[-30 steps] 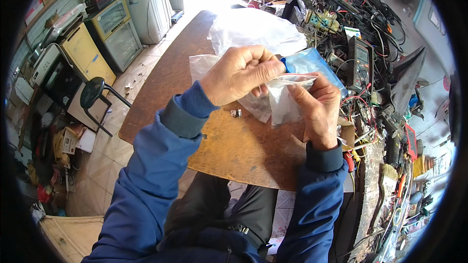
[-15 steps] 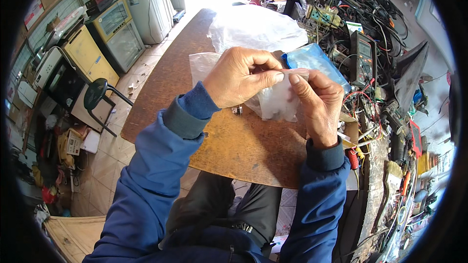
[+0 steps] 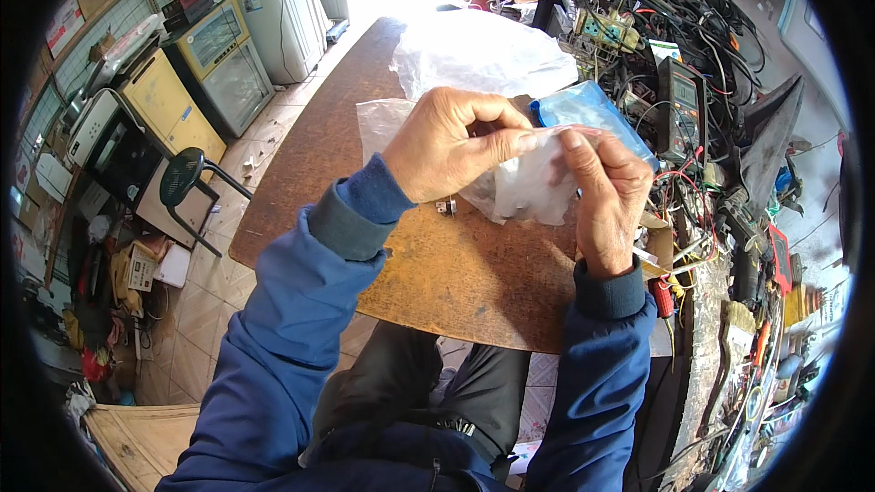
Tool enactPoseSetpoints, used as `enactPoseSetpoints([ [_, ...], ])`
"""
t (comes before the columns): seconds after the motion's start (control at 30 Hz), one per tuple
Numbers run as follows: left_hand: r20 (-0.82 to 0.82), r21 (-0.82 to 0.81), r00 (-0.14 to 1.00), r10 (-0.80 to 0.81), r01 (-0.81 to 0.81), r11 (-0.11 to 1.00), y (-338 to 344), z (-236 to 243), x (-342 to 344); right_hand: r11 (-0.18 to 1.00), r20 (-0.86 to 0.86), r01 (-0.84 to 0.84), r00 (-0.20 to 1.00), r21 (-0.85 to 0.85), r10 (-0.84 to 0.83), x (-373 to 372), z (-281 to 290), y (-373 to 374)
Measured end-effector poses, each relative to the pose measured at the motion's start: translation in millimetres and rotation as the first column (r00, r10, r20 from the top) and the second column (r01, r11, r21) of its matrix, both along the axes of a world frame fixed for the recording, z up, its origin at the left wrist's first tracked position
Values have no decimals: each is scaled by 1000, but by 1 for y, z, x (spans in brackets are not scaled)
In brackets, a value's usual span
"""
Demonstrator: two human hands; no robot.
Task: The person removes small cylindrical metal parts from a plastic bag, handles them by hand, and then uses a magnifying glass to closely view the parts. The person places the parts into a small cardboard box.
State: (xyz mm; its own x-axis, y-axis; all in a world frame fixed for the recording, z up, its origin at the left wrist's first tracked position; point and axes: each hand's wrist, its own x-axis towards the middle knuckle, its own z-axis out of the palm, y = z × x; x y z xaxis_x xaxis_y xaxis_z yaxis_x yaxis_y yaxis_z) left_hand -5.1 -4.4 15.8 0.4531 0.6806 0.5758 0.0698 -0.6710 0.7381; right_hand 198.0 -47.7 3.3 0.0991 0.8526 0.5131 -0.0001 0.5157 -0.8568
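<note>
My left hand (image 3: 451, 144) and my right hand (image 3: 604, 191) both pinch the top edge of a small clear plastic bag (image 3: 530, 184), held just above the brown wooden table (image 3: 456, 273). The bag hangs between the two hands, its contents too unclear to tell. A small metal part (image 3: 446, 208) lies on the table under my left hand. A blue plastic pouch (image 3: 588, 109) lies just behind my right hand. Another clear bag (image 3: 381, 124) lies flat behind my left hand.
A large crumpled white plastic bag (image 3: 478, 53) sits farther back on the table. A multimeter (image 3: 682, 109) and tangled wires and tools (image 3: 729, 219) crowd the right side. A black stool (image 3: 187, 178) and old appliances (image 3: 219, 46) stand on the tiled floor at left.
Both hands have drawn closer together along the bag's top edge, and the bag has bunched up between them.
</note>
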Motion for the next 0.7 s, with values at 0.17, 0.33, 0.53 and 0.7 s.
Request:
enactPoseSetpoints([
  [0.17, -208, 157, 869, 448, -423, 893, 13, 4, -17, 953, -249, 280, 937, 118, -245, 19, 3, 12],
  [0.33, -594, 279, 569, 568, -517, 809, 21, -8, -26, 935, -251, 352, 911, 54, -328, 30, 3, 13],
  [0.53, -621, 368, 631, 466, -291, 883, 22, -26, -13, 917, -143, 384, 919, 110, -368, 30, 1, 15],
  [0.7, -651, 464, 675, 346, -6, 886, -2, -32, 22, 928, -113, 359, 931, 99, -348, 29, 0, 14],
])
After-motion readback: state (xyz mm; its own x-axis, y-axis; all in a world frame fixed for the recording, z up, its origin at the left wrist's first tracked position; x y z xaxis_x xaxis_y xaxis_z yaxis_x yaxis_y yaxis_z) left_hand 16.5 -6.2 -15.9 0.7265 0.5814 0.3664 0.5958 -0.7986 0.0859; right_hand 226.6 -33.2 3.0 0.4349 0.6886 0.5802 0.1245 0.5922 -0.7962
